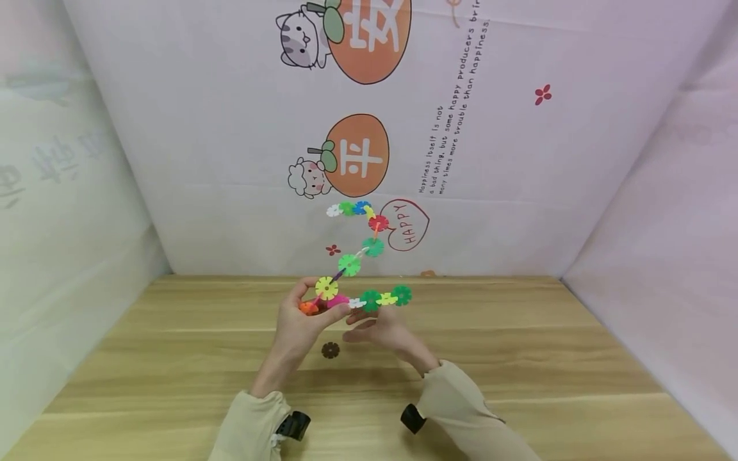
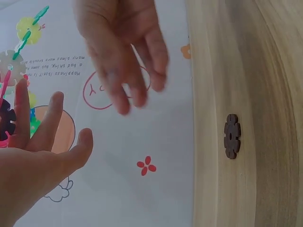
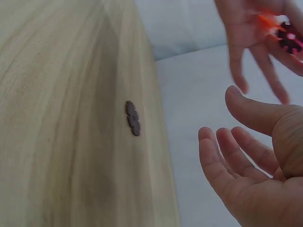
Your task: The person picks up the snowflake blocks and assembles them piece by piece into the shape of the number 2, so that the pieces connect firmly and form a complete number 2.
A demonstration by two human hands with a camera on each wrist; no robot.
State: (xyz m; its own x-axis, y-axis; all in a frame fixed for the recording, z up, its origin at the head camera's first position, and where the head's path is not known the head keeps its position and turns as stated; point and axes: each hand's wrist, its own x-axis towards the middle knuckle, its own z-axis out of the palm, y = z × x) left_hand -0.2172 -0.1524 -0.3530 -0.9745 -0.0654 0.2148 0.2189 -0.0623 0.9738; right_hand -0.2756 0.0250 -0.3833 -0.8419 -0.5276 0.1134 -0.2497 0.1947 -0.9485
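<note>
A chain of interlocked, notched plastic snowflake discs in green, yellow, red, white and other colours stands up in a zigzag above the table. My left hand holds it near its lower bend, by the orange and pink discs. In the left wrist view, part of the chain shows beyond the fingers of the left hand. The right hand is just below the chain's lower right arm. Its fingers are loosely bent and hold nothing in the right wrist view, where the right hand faces the left palm.
One dark brown snowflake disc lies on the wooden table below the hands. A white printed cloth hangs behind the table, with more cloth at both sides. Each wrist wears a black device.
</note>
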